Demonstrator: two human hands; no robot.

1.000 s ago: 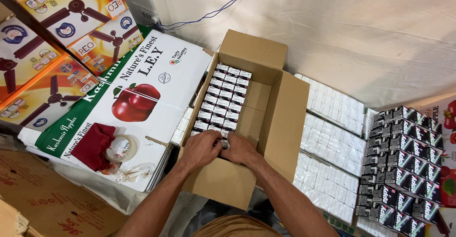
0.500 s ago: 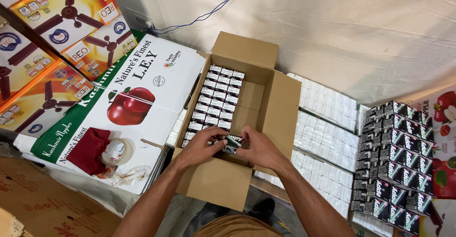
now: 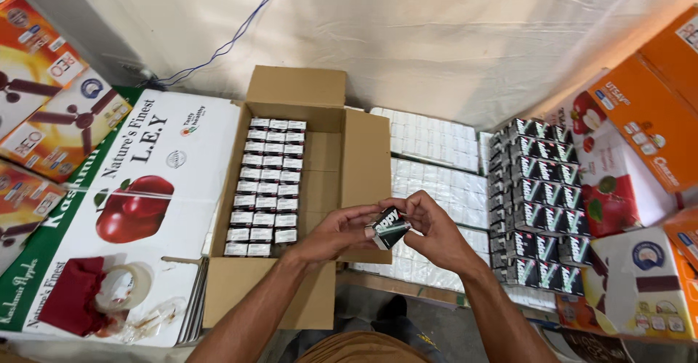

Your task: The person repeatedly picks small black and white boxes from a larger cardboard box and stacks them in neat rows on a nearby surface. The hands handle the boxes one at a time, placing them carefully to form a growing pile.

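Both my hands hold one small black-and-white box (image 3: pixel 390 226) in the air, just right of an open cardboard carton (image 3: pixel 363 159). My left hand (image 3: pixel 336 233) grips its left side and my right hand (image 3: pixel 430 230) its right side. Inside the carton, several rows of the same small boxes (image 3: pixel 267 185) fill the left half, while the right half shows bare cardboard.
A stack of small black boxes (image 3: pixel 542 203) stands at the right, beside white packs (image 3: pixel 436 166) laid flat. A flat apple-printed carton (image 3: pixel 138 203) lies at the left with a tape roll (image 3: pixel 129 286) and a red cloth (image 3: pixel 73 297) on it. Orange boxes (image 3: pixel 654 116) rise at far right.
My hands have lifted out of the carton's near end and moved right, now holding one small box up between them. The view has swung to the right.
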